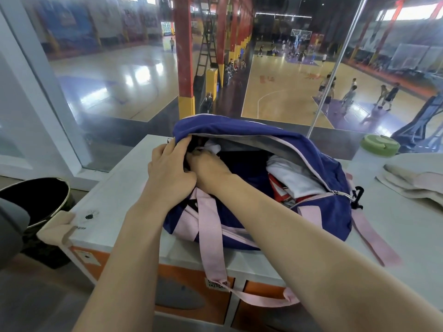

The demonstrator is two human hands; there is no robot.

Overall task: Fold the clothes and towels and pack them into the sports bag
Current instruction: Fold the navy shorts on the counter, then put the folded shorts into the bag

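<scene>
Both forearms reach in from the bottom edge toward the sports bag [323, 212], which sits on a white cabinet top [112, 202] beside a big window. Bag: navy fabric, pale pink straps and zip trim, grey lining, top zip wide open. One pink strap [211, 248] hangs over the cabinet's front edge. Left hand [167, 173] at the bag's left end, fingers curled over the rim of the opening, gripping the fabric. Right hand [208, 166] just beside it, reaching into the opening; fingertips hidden behind the left hand and bag rim, so grip cannot be told. Inside the bag: white clothes [294, 178], a red-and-white piece below them, dark cloth in the middle; folds hard to make out. Right of the bag, folded pale towels [412, 180], cut off by the frame edge, and a green-lidded bottle [374, 152].
</scene>
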